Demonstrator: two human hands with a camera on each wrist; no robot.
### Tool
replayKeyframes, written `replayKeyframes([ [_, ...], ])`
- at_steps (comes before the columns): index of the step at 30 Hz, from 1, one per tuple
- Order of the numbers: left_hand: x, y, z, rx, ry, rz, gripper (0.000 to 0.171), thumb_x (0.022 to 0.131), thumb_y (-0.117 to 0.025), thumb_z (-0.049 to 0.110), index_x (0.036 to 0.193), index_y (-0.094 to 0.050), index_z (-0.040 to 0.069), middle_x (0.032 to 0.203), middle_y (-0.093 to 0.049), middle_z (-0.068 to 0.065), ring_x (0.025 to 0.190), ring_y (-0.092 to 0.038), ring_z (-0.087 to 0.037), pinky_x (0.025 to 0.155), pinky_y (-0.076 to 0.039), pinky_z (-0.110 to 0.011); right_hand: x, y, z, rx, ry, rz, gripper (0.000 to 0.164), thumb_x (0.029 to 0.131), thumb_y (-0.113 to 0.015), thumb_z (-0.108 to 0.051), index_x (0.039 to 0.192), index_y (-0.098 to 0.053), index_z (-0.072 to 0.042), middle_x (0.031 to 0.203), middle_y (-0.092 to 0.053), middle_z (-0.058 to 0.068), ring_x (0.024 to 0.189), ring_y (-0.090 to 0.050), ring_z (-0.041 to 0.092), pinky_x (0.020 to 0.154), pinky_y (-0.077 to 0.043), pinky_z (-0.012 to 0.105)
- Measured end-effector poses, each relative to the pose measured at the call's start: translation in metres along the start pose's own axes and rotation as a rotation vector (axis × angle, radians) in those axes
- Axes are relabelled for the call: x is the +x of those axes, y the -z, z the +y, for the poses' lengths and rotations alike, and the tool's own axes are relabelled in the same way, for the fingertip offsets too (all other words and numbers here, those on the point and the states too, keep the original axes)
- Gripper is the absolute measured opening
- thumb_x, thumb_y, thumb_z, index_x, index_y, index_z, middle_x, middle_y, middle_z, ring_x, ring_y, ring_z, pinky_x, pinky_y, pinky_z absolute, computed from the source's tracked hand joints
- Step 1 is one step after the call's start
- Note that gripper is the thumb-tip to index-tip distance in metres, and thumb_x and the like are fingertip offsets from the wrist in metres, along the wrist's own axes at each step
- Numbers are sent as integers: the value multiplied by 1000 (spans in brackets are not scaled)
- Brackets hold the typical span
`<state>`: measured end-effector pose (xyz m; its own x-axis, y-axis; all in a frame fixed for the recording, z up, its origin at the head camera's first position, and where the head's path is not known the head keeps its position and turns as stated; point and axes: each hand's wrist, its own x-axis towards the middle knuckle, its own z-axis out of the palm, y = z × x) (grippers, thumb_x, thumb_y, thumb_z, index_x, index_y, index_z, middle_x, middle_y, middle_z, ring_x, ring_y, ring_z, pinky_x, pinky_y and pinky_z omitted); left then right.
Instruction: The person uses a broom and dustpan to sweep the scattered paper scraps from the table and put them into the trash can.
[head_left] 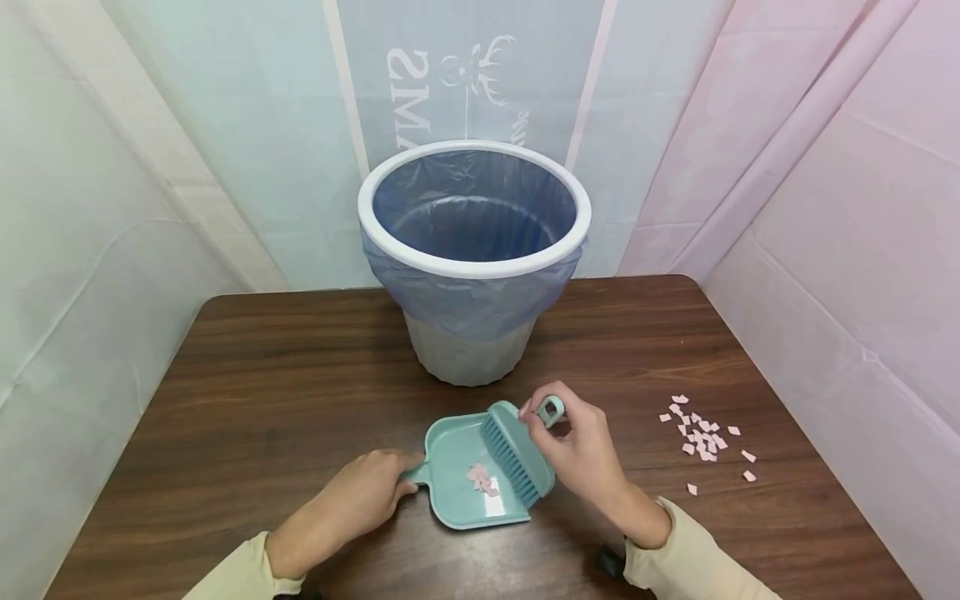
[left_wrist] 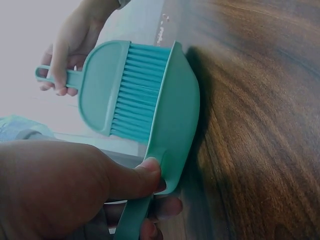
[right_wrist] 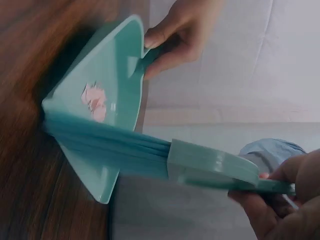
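Note:
My left hand grips the short handle of a mint-green dustpan on the table. In the left wrist view the thumb presses the handle close to the pan. My right hand pinches the handle of a matching hand brush, its looped end showing past the fingers. The brush's bristles lie across the dustpan's open front edge. A small heap of pale pink paper scraps sits inside the pan, in front of the bristles.
More paper scraps lie scattered on the right side of the dark wooden table. Behind the dustpan stands a white bin lined with a blue bag. Pale cloth walls enclose the table on both sides and behind.

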<state>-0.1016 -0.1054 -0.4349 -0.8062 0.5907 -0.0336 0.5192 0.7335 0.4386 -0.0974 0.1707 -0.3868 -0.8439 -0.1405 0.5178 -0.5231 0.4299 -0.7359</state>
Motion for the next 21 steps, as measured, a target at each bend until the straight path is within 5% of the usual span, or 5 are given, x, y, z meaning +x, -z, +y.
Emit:
replayKeyframes([
  [4,0,0,-1,-7,8,-9,33,83,-70,13,115,-65,6,103,-68,-8,93,-65,-21,73,-54,-37,3,1,-12,70,-11,-2,16,82,-59,14,87,-55,-1,81,-66,11,67,-63,22,48,-48,21],
  [14,0,-1,-3,0,-11,10,26,84,-69,14,110,-65,10,97,-67,-2,90,-64,-17,72,-54,-36,0,6,19,-30,-54,91,19,83,-63,8,89,-57,-10,85,-67,0,67,-60,9,50,-49,19],
  [21,-3,-3,-4,-27,0,2,29,85,-69,15,113,-64,10,96,-67,-2,92,-64,-19,73,-54,-37,-2,23,15,-139,-68,131,19,80,-61,15,89,-57,-1,82,-67,8,69,-65,19,52,-52,19],
])
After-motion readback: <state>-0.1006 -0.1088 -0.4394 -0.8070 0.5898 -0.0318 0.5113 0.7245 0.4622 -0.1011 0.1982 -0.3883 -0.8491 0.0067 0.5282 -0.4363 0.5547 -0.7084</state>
